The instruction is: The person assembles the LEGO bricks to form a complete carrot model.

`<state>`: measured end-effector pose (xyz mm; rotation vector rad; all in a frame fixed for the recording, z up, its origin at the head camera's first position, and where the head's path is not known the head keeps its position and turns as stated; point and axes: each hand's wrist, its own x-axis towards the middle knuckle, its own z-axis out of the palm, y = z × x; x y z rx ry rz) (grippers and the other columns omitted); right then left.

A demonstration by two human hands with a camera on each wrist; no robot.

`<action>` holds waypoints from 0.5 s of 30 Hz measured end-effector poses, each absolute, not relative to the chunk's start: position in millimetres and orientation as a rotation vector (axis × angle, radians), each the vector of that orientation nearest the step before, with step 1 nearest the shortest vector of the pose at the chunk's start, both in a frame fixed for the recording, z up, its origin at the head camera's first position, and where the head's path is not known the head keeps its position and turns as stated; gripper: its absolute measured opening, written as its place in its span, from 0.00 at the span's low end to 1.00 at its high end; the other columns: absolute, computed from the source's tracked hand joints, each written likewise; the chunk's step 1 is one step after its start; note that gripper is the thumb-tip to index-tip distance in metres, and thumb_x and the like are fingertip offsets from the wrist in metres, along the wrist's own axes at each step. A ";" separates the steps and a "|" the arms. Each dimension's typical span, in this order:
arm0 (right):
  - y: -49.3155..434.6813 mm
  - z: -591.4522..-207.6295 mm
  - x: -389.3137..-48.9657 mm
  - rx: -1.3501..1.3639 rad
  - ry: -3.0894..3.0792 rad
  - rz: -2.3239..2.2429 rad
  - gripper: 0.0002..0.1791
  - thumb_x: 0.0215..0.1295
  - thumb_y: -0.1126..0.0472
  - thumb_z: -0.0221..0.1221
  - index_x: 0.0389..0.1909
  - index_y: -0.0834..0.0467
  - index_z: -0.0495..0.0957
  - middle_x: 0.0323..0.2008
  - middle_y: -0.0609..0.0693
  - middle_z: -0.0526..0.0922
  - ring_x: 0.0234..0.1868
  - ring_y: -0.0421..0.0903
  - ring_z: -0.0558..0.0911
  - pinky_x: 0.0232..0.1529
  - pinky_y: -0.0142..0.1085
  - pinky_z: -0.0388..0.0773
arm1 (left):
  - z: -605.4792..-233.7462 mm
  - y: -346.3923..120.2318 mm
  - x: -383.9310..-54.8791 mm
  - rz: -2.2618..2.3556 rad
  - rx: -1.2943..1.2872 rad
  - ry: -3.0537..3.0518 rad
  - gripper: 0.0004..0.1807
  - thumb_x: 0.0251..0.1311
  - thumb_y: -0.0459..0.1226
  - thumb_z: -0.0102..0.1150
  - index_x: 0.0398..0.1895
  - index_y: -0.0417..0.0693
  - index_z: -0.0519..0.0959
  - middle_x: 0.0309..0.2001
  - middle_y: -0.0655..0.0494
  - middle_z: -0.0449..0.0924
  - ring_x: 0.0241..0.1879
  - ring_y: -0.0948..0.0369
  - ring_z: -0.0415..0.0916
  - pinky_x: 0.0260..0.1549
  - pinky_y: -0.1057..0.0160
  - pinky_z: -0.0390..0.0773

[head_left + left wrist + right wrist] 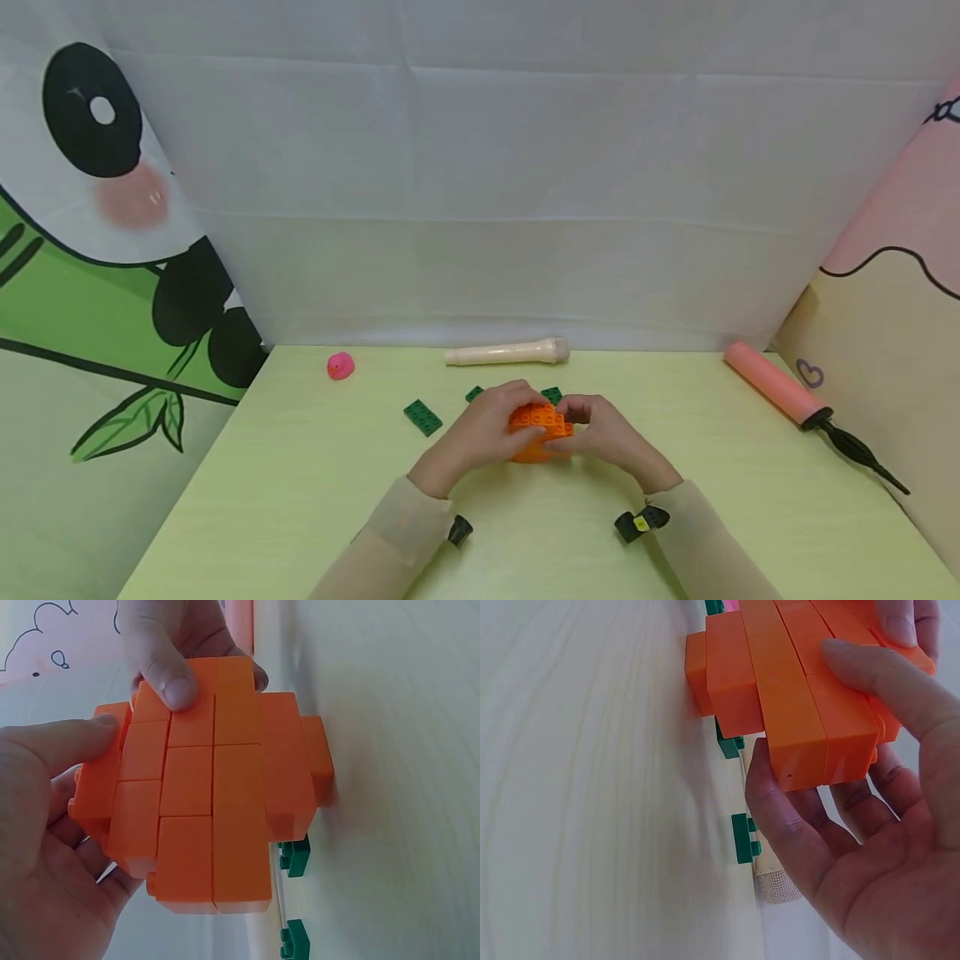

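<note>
Both hands hold a rounded build of stacked orange toy bricks (542,421), over the middle of the table. My left hand (487,423) grips its left side, thumb (94,735) on the near face and the other fingers behind. The right hand (606,435) holds the opposite side, its thumb (877,671) pressed on the smooth near face. The build narrows in steps towards the tabletop; whether its lowest brick touches the table I cannot tell. Just behind it are two green bricks (552,395) (474,393), and a longer green brick (423,417) lies left of the left hand.
A pale stick with a flared mesh end (507,352) lies along the back wall. At the back left sits a small pink toy duck (341,366). A pink hand pump with a black nozzle (776,385) lies by the right wall. Printed cloth encloses the table (300,500).
</note>
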<state>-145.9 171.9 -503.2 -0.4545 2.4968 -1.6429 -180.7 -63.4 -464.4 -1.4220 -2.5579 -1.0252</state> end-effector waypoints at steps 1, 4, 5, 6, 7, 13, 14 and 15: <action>171.8 -502.8 -145.7 -0.455 2.497 -1.643 0.14 0.57 0.62 0.78 0.37 0.57 0.81 0.39 0.49 0.85 0.47 0.54 0.81 0.51 0.50 0.74 | -464.5 -63.5 -180.6 -1.025 -1.427 -2.548 0.12 0.70 0.40 0.67 0.52 0.49 0.83 0.43 0.62 0.79 0.39 0.65 0.74 0.42 0.66 0.78; 172.0 -502.3 -145.4 -0.455 2.494 -1.644 0.14 0.57 0.62 0.78 0.36 0.56 0.81 0.40 0.50 0.85 0.47 0.54 0.81 0.51 0.51 0.74 | -465.4 -63.4 -181.0 -1.007 -1.439 -2.528 0.12 0.70 0.40 0.67 0.53 0.49 0.83 0.43 0.62 0.79 0.38 0.65 0.74 0.42 0.67 0.78; 172.1 -502.3 -145.3 -0.457 2.495 -1.642 0.14 0.57 0.62 0.78 0.36 0.56 0.81 0.40 0.50 0.85 0.47 0.54 0.81 0.51 0.51 0.74 | -465.6 -63.5 -181.1 -1.000 -1.442 -2.526 0.12 0.70 0.40 0.67 0.53 0.48 0.84 0.43 0.62 0.79 0.38 0.65 0.74 0.42 0.67 0.78; 172.1 -502.2 -145.1 -0.459 2.495 -1.641 0.13 0.57 0.62 0.78 0.36 0.56 0.81 0.40 0.50 0.85 0.47 0.54 0.81 0.51 0.51 0.74 | -465.6 -63.5 -181.1 -0.990 -1.445 -2.525 0.12 0.70 0.40 0.67 0.52 0.48 0.84 0.43 0.62 0.79 0.38 0.65 0.74 0.42 0.67 0.78; 172.1 -502.3 -145.2 -0.458 2.496 -1.639 0.14 0.57 0.62 0.78 0.36 0.56 0.81 0.40 0.50 0.85 0.47 0.54 0.81 0.51 0.51 0.74 | -465.6 -63.5 -181.3 -0.981 -1.446 -2.526 0.12 0.70 0.40 0.67 0.52 0.48 0.84 0.43 0.63 0.79 0.37 0.65 0.73 0.42 0.67 0.77; 171.8 -502.5 -145.4 -0.457 2.505 -1.629 0.14 0.56 0.61 0.78 0.36 0.56 0.81 0.40 0.49 0.85 0.47 0.54 0.81 0.52 0.51 0.74 | -463.4 -64.0 -181.0 -0.927 -1.474 -2.529 0.12 0.70 0.38 0.67 0.53 0.47 0.86 0.42 0.62 0.79 0.37 0.65 0.73 0.41 0.70 0.77; 171.6 -502.6 -145.5 -0.455 2.505 -1.628 0.14 0.56 0.61 0.78 0.36 0.56 0.81 0.40 0.49 0.85 0.47 0.54 0.81 0.53 0.51 0.74 | -462.8 -64.2 -180.6 -0.917 -1.478 -2.529 0.12 0.69 0.38 0.67 0.53 0.47 0.86 0.42 0.62 0.79 0.37 0.65 0.73 0.41 0.70 0.77; 171.5 -502.7 -145.6 -0.454 2.503 -1.630 0.14 0.56 0.61 0.78 0.36 0.56 0.81 0.40 0.49 0.85 0.47 0.54 0.81 0.53 0.51 0.74 | -462.2 -64.5 -180.2 -0.900 -1.482 -2.528 0.12 0.69 0.38 0.67 0.53 0.46 0.86 0.42 0.61 0.79 0.36 0.65 0.73 0.40 0.70 0.76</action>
